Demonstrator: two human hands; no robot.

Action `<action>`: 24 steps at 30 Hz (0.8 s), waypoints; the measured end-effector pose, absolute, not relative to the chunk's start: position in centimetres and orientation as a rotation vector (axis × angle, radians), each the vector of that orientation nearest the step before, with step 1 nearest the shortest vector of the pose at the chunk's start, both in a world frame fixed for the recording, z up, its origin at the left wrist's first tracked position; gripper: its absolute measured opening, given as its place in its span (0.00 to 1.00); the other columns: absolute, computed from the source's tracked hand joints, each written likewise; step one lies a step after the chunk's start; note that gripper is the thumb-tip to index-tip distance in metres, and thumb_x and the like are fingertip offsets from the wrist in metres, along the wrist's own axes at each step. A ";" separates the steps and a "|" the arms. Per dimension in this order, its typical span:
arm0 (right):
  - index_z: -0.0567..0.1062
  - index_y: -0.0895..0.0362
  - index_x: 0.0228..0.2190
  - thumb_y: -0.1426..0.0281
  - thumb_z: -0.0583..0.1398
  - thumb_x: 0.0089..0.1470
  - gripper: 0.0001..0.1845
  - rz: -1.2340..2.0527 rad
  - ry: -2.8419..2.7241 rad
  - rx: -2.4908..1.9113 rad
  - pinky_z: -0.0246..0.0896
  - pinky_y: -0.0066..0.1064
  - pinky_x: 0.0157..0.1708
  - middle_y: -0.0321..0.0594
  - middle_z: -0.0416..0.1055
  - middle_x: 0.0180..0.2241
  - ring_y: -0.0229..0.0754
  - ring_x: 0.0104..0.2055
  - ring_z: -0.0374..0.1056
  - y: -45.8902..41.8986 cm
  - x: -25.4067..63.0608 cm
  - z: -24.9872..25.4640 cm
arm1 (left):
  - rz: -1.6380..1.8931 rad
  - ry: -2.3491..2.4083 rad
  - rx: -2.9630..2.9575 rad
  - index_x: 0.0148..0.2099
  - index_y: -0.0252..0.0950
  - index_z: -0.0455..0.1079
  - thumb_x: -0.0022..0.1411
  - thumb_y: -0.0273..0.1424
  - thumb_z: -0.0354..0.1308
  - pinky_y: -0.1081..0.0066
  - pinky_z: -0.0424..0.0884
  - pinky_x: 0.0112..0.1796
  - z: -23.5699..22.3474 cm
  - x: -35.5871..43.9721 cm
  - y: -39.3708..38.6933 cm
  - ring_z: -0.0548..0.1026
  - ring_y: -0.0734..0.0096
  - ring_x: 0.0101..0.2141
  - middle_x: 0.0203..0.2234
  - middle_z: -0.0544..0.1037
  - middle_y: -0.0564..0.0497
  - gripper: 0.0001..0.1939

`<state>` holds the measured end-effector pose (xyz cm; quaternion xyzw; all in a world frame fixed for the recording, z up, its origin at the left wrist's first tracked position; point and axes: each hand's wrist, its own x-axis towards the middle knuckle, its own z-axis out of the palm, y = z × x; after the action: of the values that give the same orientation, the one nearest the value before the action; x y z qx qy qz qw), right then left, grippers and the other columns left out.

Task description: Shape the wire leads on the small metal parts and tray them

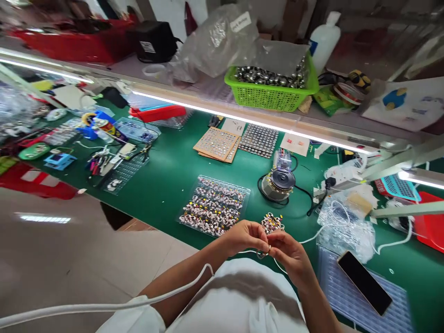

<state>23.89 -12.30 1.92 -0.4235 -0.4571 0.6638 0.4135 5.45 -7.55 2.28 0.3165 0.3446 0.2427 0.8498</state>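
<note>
Hands [243, 237] with ring [268, 250] near edge of table [169, 171], tray [246, 196] just left

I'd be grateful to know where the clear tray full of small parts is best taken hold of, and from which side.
Probably by the rim of the clear tray, from its left and right edges: it lies flat and wide on the green table, so opposite holds should keep the small parts level. The left hand is close to its near right corner.
</note>
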 end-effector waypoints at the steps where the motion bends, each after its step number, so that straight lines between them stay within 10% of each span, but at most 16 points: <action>1: 0.78 0.52 0.38 0.65 0.64 0.55 0.08 1.658 -1.174 -1.074 0.65 0.34 0.40 0.40 0.70 0.36 0.44 0.39 0.68 -12.2 23.7 1.5 | 0.530 0.756 0.651 0.27 0.32 0.68 0.35 0.36 0.75 0.72 0.66 0.30 1.7 5.4 -7.6 0.71 0.75 0.23 0.21 0.75 0.53 0.22; 15: 0.77 0.56 0.27 0.54 0.59 0.51 0.18 1.279 -1.493 -1.766 0.61 0.34 0.31 0.41 0.75 0.25 0.47 0.29 0.69 -9.4 26.1 -9.7 | 0.574 1.836 1.357 0.34 0.37 0.69 0.57 0.35 0.56 0.66 0.67 0.39 -8.3 -7.2 -5.5 0.73 0.64 0.35 0.31 0.75 0.50 0.07; 24: 0.79 0.56 0.27 0.63 0.56 0.52 0.13 1.018 -1.429 -2.075 0.62 0.39 0.40 0.47 0.78 0.30 0.51 0.36 0.72 -7.7 26.8 -15.0 | 0.302 1.695 1.794 0.40 0.39 0.74 0.60 0.35 0.57 0.66 0.64 0.50 -11.9 -3.7 -5.6 0.71 0.62 0.47 0.41 0.77 0.49 0.08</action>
<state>26.85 -7.70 -14.96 -0.7464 -0.5142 0.3663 0.2106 -3.73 -5.60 -11.91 0.6831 0.6456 0.1149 0.3216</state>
